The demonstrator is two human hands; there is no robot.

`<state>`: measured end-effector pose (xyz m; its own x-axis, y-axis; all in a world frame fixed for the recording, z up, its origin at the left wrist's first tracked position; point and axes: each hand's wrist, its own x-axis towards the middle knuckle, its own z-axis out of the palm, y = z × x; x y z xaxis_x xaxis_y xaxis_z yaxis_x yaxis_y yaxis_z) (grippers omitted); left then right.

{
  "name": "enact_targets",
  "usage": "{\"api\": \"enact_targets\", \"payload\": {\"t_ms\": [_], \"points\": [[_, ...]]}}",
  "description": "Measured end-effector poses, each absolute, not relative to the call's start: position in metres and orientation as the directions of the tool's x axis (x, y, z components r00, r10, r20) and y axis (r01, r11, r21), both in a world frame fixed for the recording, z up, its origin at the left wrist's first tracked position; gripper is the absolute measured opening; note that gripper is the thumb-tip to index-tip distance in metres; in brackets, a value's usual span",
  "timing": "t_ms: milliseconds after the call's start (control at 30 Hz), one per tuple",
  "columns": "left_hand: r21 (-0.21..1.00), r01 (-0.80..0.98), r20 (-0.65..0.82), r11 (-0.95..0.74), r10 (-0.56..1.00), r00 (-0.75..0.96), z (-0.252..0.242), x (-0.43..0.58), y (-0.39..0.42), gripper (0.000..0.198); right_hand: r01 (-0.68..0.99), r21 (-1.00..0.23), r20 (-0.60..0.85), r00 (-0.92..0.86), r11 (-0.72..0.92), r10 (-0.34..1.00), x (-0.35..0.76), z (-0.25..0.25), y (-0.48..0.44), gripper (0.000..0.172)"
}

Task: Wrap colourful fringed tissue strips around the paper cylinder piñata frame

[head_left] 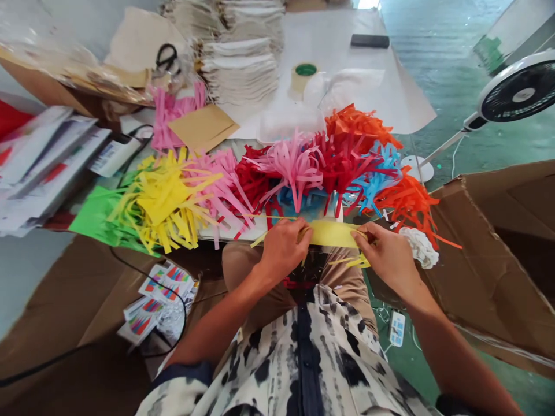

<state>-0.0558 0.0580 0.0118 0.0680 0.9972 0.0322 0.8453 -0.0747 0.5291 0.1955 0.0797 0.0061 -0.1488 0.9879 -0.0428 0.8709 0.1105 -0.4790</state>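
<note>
A yellow paper piece (333,233) with cut strips at its ends is stretched level between my two hands, over my lap at the table's near edge. My left hand (286,240) pinches one end of it, and my right hand (384,251) pinches the other. Just beyond my hands lies a row of fringed paper bunches: green (102,216), yellow (162,199), pink (297,162), dark red (340,159), blue (379,173) and orange (407,199).
Stacked pale sheets (240,63), a tape roll (303,78), black scissors (167,58) and brown envelopes (203,127) lie farther back. A fan (520,89) stands right. Cardboard boxes (498,242) flank my legs; a black cable (147,274) hangs left.
</note>
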Motion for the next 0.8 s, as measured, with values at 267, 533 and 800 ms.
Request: {"api": "enact_targets", "payload": {"t_ms": [267, 533, 800], "points": [[0.279, 0.951, 0.166, -0.135, 0.982, 0.091, -0.001, -0.047, 0.062, 0.022, 0.959, -0.269, -0.051, -0.11, 0.093, 0.993, 0.18, 0.006, 0.08, 0.028], [0.226, 0.963, 0.188, -0.15, 0.976, 0.108, -0.002, -0.043, 0.063, 0.02, 0.947, -0.302, -0.025, -0.125, 0.112, 0.992, 0.18, 0.004, 0.08, 0.027], [0.106, 0.976, 0.247, -0.19, 0.956, 0.16, 0.006, -0.044, 0.065, 0.02, 0.925, -0.375, -0.046, -0.095, 0.071, 0.994, 0.181, 0.004, 0.086, 0.022]]}}
